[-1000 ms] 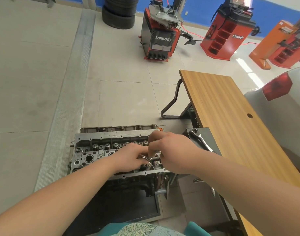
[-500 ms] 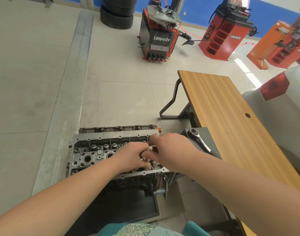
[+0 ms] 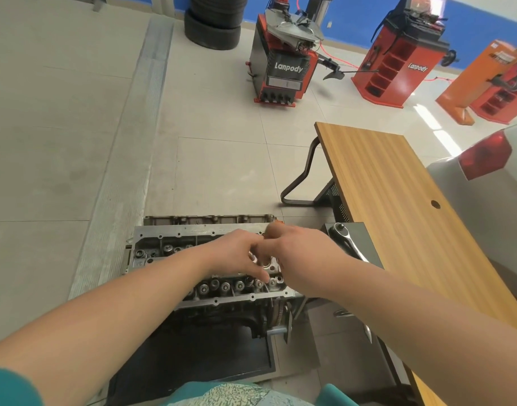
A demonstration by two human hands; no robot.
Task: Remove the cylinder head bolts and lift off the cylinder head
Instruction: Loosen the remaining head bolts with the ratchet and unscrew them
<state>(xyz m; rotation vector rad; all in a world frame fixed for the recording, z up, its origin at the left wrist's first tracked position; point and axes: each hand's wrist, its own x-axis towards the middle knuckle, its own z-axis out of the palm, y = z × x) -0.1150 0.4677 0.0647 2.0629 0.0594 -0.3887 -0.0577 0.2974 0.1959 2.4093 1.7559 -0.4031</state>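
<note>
Cylinder head [image 3: 169,253] of grey cast aluminium, seated on the engine block [image 3: 222,315] over a dark mat [image 3: 192,356] on the tiled floor [image 3: 216,171]; rectangular, rim dotted with small bolt holes, top crowded with round valve caps. Left hand [image 3: 236,254] and right hand [image 3: 298,253] meeting over its right end, fingers curled inward and pinched together around something small and hidden; whether any bolt is gripped, cannot tell. Chrome ratchet wrench [image 3: 348,243] lying on a dark metal box [image 3: 357,244] just beside the head's right end, untouched. Wood-grain worktop [image 3: 398,200] with a round cable hole running along the right, bare. Wide open floor to the left and beyond the head; red Lanpody tyre changer [image 3: 283,71] and stacked tyres [image 3: 212,27] well apart at the far wall.
</note>
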